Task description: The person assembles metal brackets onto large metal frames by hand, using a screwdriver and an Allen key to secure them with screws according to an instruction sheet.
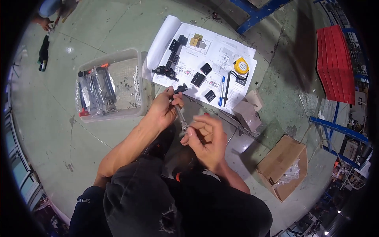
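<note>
My left hand point(162, 109) is closed around a small black block-like part point(180, 89), which sticks out past the fingers toward the paper. Between the two hands runs a slim screwdriver-like tool point(183, 121) with a shiny shaft and a clear handle; its tip is hidden at my left hand. My right hand point(209, 141) pinches the handle end between thumb and fingers. Just beyond the hands, a large printed drawing point(197, 59) lies on the floor. On it rest a long black assembly point(172, 55), black blocks point(198, 79) and a brass-coloured block point(195, 40).
A clear plastic bin point(122, 114) with bagged parts and loose screws stands at left. The paper also bears a yellow tape measure point(241, 66) and blue pen point(222, 91). Cardboard boxes point(278, 160) and blue metal frames point(339, 128) are at right. Another person's hand point(46, 23) is far left.
</note>
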Demonstrator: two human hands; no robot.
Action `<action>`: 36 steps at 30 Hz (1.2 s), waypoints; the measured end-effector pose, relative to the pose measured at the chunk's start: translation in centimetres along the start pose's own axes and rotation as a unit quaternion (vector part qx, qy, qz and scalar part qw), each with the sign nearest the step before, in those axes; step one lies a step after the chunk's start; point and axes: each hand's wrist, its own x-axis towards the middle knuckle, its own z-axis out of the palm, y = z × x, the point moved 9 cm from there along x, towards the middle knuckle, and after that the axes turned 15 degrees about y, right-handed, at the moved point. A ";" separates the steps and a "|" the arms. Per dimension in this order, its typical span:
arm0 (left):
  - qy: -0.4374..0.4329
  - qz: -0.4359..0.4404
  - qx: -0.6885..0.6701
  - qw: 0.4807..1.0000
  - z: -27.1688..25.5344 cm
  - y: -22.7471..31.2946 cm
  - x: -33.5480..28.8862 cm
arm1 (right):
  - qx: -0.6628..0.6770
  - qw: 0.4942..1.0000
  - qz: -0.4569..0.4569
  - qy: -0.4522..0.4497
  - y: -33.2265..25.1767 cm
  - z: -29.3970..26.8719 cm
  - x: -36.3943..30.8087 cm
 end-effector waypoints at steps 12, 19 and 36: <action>0.036 -0.033 0.126 0.991 -0.6 -3.7 -2.3 | -0.166 0.939 -0.302 0.003 -1.8 -1.1 -0.3; -0.008 -0.009 0.295 0.955 -0.9 -4.8 -2.6 | -0.284 0.863 -0.417 0.009 -0.7 -1.8 0.3; 0.108 0.017 0.283 0.953 -5.1 -1.7 -1.6 | -0.299 0.888 -0.337 -0.094 1.0 -1.1 4.1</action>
